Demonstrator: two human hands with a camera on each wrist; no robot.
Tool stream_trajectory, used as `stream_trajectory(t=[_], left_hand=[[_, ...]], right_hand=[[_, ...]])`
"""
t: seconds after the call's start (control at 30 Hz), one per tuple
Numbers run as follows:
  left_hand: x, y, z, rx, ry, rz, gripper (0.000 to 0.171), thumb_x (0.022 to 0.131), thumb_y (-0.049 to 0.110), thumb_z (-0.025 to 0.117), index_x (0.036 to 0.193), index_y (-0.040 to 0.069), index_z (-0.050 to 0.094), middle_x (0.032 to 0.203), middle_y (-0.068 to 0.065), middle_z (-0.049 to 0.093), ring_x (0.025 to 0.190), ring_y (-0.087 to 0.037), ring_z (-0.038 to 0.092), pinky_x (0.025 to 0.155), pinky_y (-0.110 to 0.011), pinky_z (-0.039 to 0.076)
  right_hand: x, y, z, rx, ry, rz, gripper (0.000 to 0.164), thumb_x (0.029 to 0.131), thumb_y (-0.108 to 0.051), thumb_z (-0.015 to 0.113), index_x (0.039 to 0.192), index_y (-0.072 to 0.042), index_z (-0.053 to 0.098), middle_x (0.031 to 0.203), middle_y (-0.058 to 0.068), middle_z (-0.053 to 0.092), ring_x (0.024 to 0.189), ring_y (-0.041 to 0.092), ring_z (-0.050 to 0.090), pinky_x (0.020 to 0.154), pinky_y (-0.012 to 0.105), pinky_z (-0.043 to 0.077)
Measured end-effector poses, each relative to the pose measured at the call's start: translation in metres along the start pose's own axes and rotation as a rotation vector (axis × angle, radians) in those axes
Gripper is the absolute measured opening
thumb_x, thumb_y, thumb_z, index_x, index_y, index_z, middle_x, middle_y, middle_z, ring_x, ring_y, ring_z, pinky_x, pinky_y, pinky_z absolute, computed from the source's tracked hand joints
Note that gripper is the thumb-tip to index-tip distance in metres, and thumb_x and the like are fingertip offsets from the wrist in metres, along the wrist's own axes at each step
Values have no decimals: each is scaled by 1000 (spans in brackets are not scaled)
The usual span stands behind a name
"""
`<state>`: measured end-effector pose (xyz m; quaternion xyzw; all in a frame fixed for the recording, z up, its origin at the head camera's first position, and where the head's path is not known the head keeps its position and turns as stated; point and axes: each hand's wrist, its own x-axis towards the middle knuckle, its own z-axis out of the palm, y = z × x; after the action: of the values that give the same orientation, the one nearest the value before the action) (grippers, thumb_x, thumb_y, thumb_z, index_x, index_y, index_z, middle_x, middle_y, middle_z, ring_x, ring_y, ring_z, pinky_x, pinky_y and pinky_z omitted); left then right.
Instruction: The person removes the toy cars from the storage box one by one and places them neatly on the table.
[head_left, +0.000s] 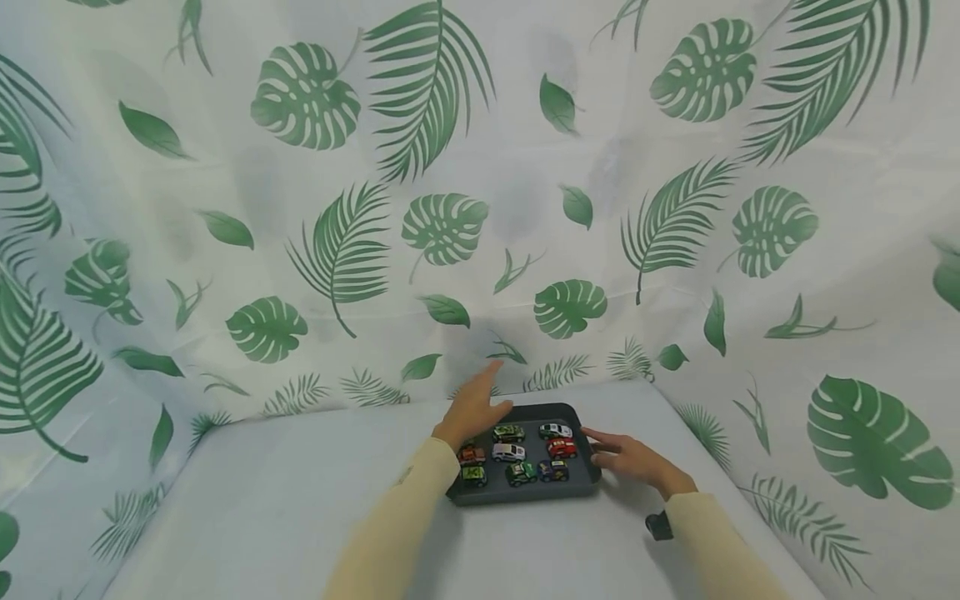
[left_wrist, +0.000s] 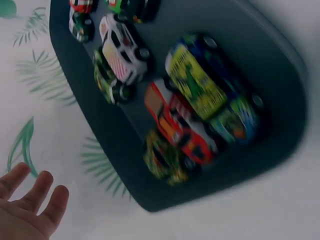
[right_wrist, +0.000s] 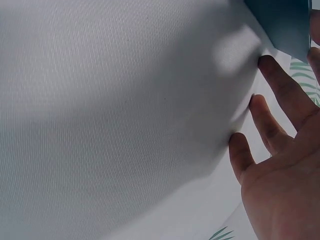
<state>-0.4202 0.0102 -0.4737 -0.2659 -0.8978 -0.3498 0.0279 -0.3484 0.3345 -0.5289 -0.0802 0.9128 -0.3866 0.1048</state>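
Observation:
A dark grey tray (head_left: 525, 494) on the table holds several small toy cars in rows. Among them are a white car (head_left: 508, 452), a red car (head_left: 561, 448), a dark blue car (head_left: 553, 472) and a yellow-green car (left_wrist: 197, 82). My left hand (head_left: 471, 410) reaches over the tray's far left corner, fingers extended and holding nothing; in the left wrist view its fingers lie beside the tray. At the tray's right wall is my right hand (head_left: 633, 458), fingers nearly straight, with fingertips right at the rim. The right wrist view shows lower fingertips touching the white tabletop.
The white-covered table (head_left: 300, 500) extends around the tray. Behind and beside it hangs a white sheet (head_left: 495, 275) printed with green leaves. A black band or device (head_left: 659, 526) is at the right wrist.

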Motion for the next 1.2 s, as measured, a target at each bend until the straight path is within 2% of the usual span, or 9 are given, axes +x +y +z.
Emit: stream_trajectory(t=[0.13, 0.27, 0.5, 0.63, 0.8, 0.9, 1.0, 1.13, 1.2], left_hand=[[11, 9, 19, -35, -31, 33, 77, 107, 25, 68, 171, 12, 26, 172, -11, 33, 155, -35, 37, 124, -54, 33], [20, 12, 38, -75, -52, 70, 77, 107, 22, 70, 170, 10, 27, 171, -13, 36, 154, -34, 39, 122, -53, 36], [30, 20, 57, -101, -106, 36, 77, 107, 20, 69, 171, 17, 27, 167, -12, 42, 151, -32, 43, 119, -53, 41], [32, 24, 64, -121, -133, 40, 78, 108, 17, 67, 172, 17, 23, 157, -17, 53, 141, -35, 54, 110, -53, 49], [32, 25, 76, -136, -148, 21, 87, 106, 12, 70, 174, 20, 16, 148, -20, 60, 116, -34, 69, 99, -51, 54], [38, 15, 88, -132, -164, 26, 92, 104, 8, 71, 174, 23, 12, 145, -22, 62, 100, -31, 73, 94, -51, 55], [54, -18, 117, -128, -157, 78, 96, 104, 12, 71, 174, 30, 8, 145, -20, 63, 84, -27, 72, 85, -49, 56], [71, -49, 147, -103, -151, 131, 99, 104, 14, 70, 173, 38, 4, 142, -14, 66, 67, -19, 65, 73, -39, 54], [68, -37, 140, -101, -174, 122, 100, 103, 9, 71, 173, 36, 5, 140, -15, 66, 65, -18, 62, 70, -39, 52]], right_hand=[[-2, 4, -3, -2, 4, 12, 64, 101, -17, 67, 161, -7, 48, 144, 31, 61, 143, 59, 42, 113, 78, 31], [-5, 5, -5, -4, 5, 12, 65, 100, -17, 68, 161, -6, 48, 143, 31, 61, 142, 58, 44, 113, 77, 31], [-8, 5, -6, 5, 8, -20, 64, 101, -18, 69, 160, -6, 49, 143, 30, 63, 142, 57, 46, 114, 75, 32], [-8, 5, -5, 17, 5, -28, 64, 101, -19, 68, 161, -6, 49, 143, 30, 62, 143, 57, 45, 115, 75, 32], [-6, 5, -1, 42, -9, -39, 64, 102, -19, 66, 161, -4, 47, 145, 31, 60, 143, 56, 45, 115, 75, 32], [-5, 5, 2, 51, -4, -32, 64, 101, -19, 67, 161, -6, 47, 144, 30, 61, 143, 55, 46, 115, 75, 32], [-6, 3, 4, 52, 2, -26, 64, 101, -19, 67, 161, -7, 48, 144, 29, 62, 143, 54, 47, 115, 75, 32], [-5, 1, 2, 31, 4, -33, 63, 102, -21, 67, 161, -8, 49, 144, 28, 62, 142, 54, 47, 114, 75, 32], [-5, 1, 0, 18, 9, -25, 62, 103, -22, 67, 161, -10, 50, 144, 27, 62, 143, 53, 47, 115, 75, 32]])
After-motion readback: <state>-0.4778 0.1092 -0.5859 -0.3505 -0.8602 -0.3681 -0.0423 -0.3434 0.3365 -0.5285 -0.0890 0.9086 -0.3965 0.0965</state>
